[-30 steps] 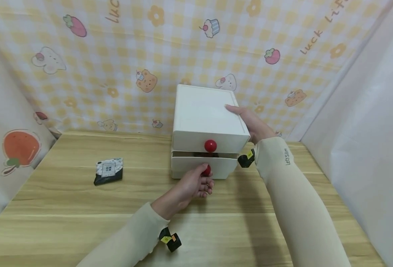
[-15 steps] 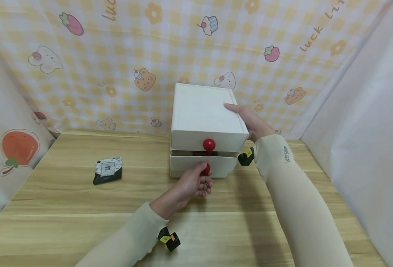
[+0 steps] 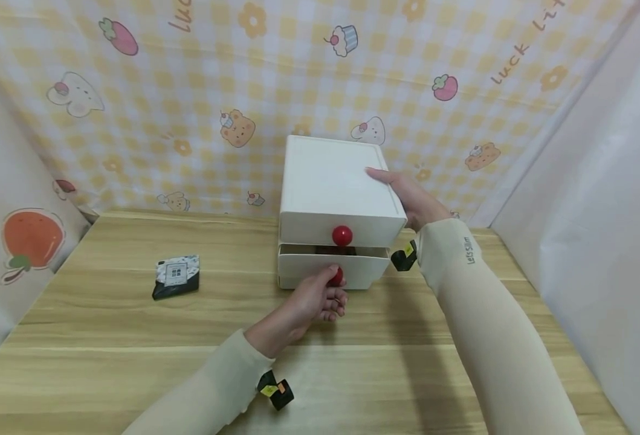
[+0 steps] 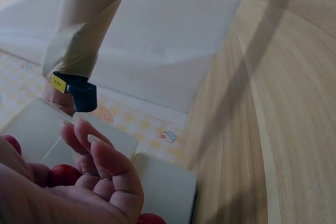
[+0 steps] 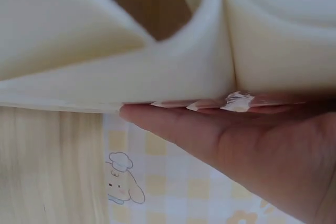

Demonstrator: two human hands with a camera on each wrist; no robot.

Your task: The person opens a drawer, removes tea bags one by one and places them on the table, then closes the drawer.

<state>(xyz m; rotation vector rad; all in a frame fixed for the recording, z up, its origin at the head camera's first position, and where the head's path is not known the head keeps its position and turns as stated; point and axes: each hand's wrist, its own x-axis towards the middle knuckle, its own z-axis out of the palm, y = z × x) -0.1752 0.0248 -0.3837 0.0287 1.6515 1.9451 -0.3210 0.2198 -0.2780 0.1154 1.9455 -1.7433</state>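
A white drawer box with red knobs stands against the patterned cloth. My left hand pinches the red knob of a drawer that stands slightly out, with a narrow gap above its front. Something dark shows inside that gap. In the left wrist view the pinched knob sits by the thumb, the other fingers loosely bent; a lower drawer also shows. My right hand rests on the box's right side, thumb on its top. Its straight fingers lie along the wall in the right wrist view.
A small black-and-white packet lies on the wooden table to the left of the box. Yellow checked cloth hangs behind, and white sheets close in both sides.
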